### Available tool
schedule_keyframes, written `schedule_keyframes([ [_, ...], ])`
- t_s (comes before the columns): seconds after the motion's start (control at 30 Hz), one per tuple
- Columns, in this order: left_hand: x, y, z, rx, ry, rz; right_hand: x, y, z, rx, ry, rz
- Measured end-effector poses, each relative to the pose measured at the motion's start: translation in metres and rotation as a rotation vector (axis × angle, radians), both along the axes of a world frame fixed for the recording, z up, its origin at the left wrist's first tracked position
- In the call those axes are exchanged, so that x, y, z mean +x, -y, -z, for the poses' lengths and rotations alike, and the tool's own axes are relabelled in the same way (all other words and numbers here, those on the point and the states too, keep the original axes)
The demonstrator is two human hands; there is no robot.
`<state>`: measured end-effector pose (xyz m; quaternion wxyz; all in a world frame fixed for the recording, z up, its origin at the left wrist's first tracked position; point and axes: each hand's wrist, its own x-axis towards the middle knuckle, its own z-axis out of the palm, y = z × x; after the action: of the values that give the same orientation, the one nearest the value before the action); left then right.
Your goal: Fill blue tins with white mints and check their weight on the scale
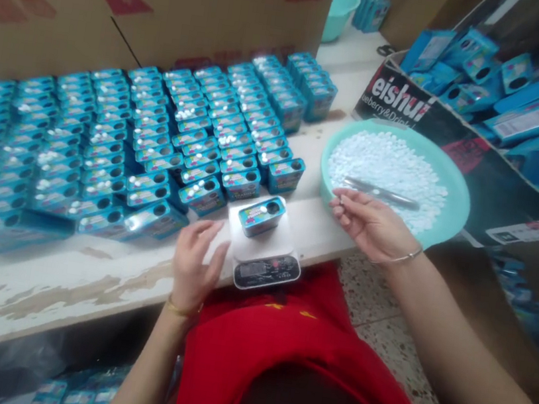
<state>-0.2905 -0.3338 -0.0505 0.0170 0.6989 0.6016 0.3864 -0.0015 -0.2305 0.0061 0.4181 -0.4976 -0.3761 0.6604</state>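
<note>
One small blue box with a dark round opening stands on the white digital scale at the table's front edge. Just left of the scale is my left hand, its fingers apart and nothing in them. My right hand is over the near left rim of a mint-green basin; its thumb and fingertips are pinched together, and what they hold, if anything, is too small to name. White tablets fill the basin, with a metal tool lying on them.
Rows of blue boxes, some with white tablets on top, cover the table's left and middle. A large cardboard sheet rises behind them. At right, a black carton holds piled blue boxes. Another green basin stands at the back.
</note>
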Motion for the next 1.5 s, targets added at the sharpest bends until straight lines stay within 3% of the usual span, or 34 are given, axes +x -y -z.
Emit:
schedule_keyframes([
  [0.13,0.024,-0.021,-0.017,0.033,-0.198,0.101,0.001,0.002,-0.002,0.014,-0.022,0.023],
  [0.3,0.045,-0.044,-0.024,-0.001,-0.331,0.181,-0.012,0.007,-0.001,-0.027,-0.052,-0.054],
  [0.43,0.045,-0.054,-0.031,-0.083,-0.352,0.183,-0.013,0.006,-0.003,0.026,-0.032,-0.054],
  [0.53,0.035,-0.071,-0.046,-0.136,-0.349,0.303,-0.001,0.001,-0.009,0.050,0.018,0.026],
  [0.6,0.031,-0.095,-0.066,-0.062,-0.332,0.342,0.010,-0.002,-0.012,0.077,0.047,0.104],
  [0.67,0.035,-0.131,-0.092,0.067,-0.311,0.294,0.023,-0.005,-0.012,0.090,0.065,0.170],
  [0.73,0.050,-0.178,-0.117,0.169,-0.297,0.235,0.033,-0.006,-0.008,0.073,0.070,0.211],
  [0.8,0.075,-0.233,-0.129,0.206,-0.296,0.228,0.041,-0.007,-0.002,0.061,0.052,0.231],
  [0.87,0.104,-0.291,-0.125,0.146,-0.340,0.258,0.046,-0.009,0.006,0.067,0.030,0.250],
  [0.97,0.148,-0.365,-0.096,-0.105,-0.502,0.214,0.047,-0.012,0.015,0.067,0.028,0.272],
  [1.1,0.184,-0.419,-0.053,-0.219,-0.612,0.166,0.045,-0.015,0.019,0.009,0.039,0.303],
  [1.23,0.187,-0.427,-0.036,-0.227,-0.683,0.109,0.045,-0.014,0.019,-0.013,0.041,0.245],
  [1.5,0.131,-0.396,-0.047,-0.257,-0.826,0.038,0.048,-0.013,0.019,0.018,0.086,0.212],
])
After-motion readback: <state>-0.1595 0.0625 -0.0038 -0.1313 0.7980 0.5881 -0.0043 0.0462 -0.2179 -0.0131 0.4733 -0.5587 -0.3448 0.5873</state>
